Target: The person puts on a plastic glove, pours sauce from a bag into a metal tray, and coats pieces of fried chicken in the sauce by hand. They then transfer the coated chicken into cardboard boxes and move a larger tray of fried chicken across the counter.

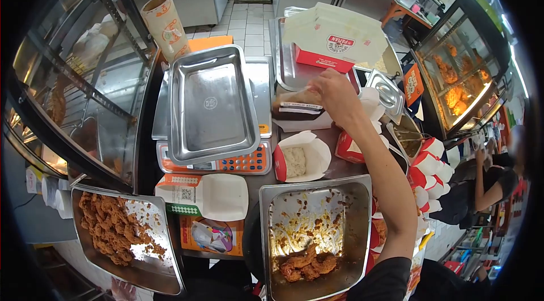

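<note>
Right hand (337, 97) — stretched forward, palm down — pinches the sauce pouch (288, 112)

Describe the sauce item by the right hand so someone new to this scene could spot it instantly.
Start at the large steel tray over the orange keypad. To its right, beyond the open rice carton, is the brown sauce item, by the right hand. Unlike the red-and-white boxes nearby, it bears a GARLIC SAUCE label.

Black short sleeve (390, 277), hem above elbow; right forearm (386, 173) bare; hands (335, 94) bare.
</note>
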A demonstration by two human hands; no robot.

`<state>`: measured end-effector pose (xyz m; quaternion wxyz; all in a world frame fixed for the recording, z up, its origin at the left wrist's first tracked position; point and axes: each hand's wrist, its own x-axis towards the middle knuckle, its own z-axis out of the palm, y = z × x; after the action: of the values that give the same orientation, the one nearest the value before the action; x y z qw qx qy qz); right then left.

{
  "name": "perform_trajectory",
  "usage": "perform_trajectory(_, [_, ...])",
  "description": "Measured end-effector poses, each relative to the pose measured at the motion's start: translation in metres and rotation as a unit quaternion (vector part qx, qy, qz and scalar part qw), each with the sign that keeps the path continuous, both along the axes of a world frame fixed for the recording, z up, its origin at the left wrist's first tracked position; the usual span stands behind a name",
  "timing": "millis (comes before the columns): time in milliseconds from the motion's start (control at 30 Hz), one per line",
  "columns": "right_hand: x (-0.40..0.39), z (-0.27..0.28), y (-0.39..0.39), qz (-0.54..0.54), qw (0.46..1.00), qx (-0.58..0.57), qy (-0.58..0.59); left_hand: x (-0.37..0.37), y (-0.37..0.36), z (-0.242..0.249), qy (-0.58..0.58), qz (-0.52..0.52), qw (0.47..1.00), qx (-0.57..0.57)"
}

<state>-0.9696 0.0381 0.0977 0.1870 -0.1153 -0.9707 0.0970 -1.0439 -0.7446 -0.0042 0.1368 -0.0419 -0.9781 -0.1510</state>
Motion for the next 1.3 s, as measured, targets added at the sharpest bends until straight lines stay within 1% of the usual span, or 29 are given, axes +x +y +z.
perform_trajectory(67, [0.0,0.005,-0.001,0.0,1.0,0.009,0.024,-0.003,0.002,-0.001,0.003,-0.005,1.0,0.003])
perform_trajectory(133, [0.003,0.015,-0.003,-0.028,0.999,-0.009,0.044,-0.007,0.003,-0.001,0.006,-0.01,1.0,0.007])
perform_trajectory(167, [0.005,0.023,-0.005,-0.031,0.998,-0.003,0.046,-0.008,0.004,-0.002,0.006,-0.013,1.0,0.009])
perform_trajectory(233, [0.012,0.043,-0.013,-0.045,0.993,-0.038,0.099,-0.013,0.006,-0.002,0.008,-0.019,1.0,0.015])
perform_trajectory(333, [0.023,0.074,-0.023,-0.062,0.989,-0.042,0.131,-0.021,0.01,-0.002,0.012,-0.029,0.999,0.026])
perform_trajectory(367, [0.026,0.088,-0.03,-0.066,0.988,-0.033,0.133,-0.026,0.015,-0.002,0.014,-0.029,0.999,0.026])
perform_trajectory(433, [0.035,0.116,-0.049,-0.113,0.984,-0.07,0.118,-0.034,0.018,-0.002,0.019,-0.037,0.999,0.036])
perform_trajectory(533, [0.05,0.152,-0.071,-0.16,0.983,-0.014,0.089,-0.057,0.021,-0.001,0.024,-0.07,0.996,0.048])
perform_trajectory(600, [0.061,0.176,-0.086,-0.21,0.976,-0.058,0.022,-0.074,0.02,0.0,0.029,-0.097,0.993,0.055])
perform_trajectory(633, [0.066,0.183,-0.094,-0.234,0.97,-0.056,0.021,-0.082,0.018,0.002,0.028,-0.108,0.992,0.057])
perform_trajectory(700, [0.074,0.192,-0.113,-0.254,0.952,-0.146,0.083,-0.099,0.009,0.006,0.031,-0.131,0.989,0.065])
perform_trajectory(733, [0.082,0.199,-0.13,-0.268,0.949,-0.143,0.084,-0.107,0.003,0.008,0.033,-0.141,0.987,0.067])
perform_trajectory(800, [0.089,0.218,-0.162,-0.321,0.928,-0.177,0.065,-0.121,-0.011,0.01,0.034,-0.156,0.984,0.075])
perform_trajectory(833, [0.095,0.222,-0.18,-0.332,0.928,-0.138,0.096,-0.129,-0.02,0.01,0.035,-0.159,0.983,0.08])
perform_trajectory(867, [0.096,0.227,-0.2,-0.334,0.928,-0.132,0.096,-0.135,-0.03,0.011,0.037,-0.163,0.982,0.083])
perform_trajectory(933, [0.099,0.23,-0.239,-0.381,0.869,-0.263,0.172,-0.15,-0.054,0.014,0.042,-0.181,0.979,0.089])
perform_trajectory(967, [0.101,0.222,-0.245,-0.338,0.871,-0.284,0.215,-0.158,-0.066,0.015,0.046,-0.201,0.974,0.093])
perform_trajectory(1000, [0.107,0.213,-0.261,-0.35,0.865,-0.292,0.209,-0.165,-0.077,0.015,0.051,-0.23,0.967,0.094])
perform_trajectory(1033, [0.1,0.219,-0.294,-0.349,0.87,-0.257,0.236,-0.179,-0.092,0.009,0.068,-0.291,0.949,0.097])
perform_trajectory(1067, [0.093,0.221,-0.323,-0.345,0.873,-0.218,0.266,-0.193,-0.097,0.0,0.095,-0.366,0.92,0.105])
perform_trajectory(1100, [0.087,0.216,-0.35,-0.356,0.861,-0.203,0.3,-0.153,-0.025,0.06,0.008,-0.362,0.9,0.243])
perform_trajectory(1133, [0.082,0.21,-0.38,-0.366,0.856,-0.207,0.3,-0.113,0.047,0.12,-0.064,-0.341,0.855,0.385])
perform_trajectory(1167, [0.076,0.204,-0.41,-0.37,0.845,-0.206,0.327,-0.088,0.08,0.155,-0.137,-0.409,0.824,0.366])
perform_trajectory(1200, [0.07,0.198,-0.436,-0.373,0.833,-0.202,0.355,-0.079,0.101,0.16,-0.099,-0.511,0.804,0.286])
perform_trajectory(1233, [0.066,0.185,-0.455,-0.384,0.818,-0.211,0.373,-0.059,0.125,0.187,-0.038,-0.606,0.765,0.216])
perform_trajectory(1300, [0.061,0.157,-0.488,-0.398,0.79,-0.249,0.393,-0.021,0.155,0.209,0.011,-0.665,0.708,0.235])
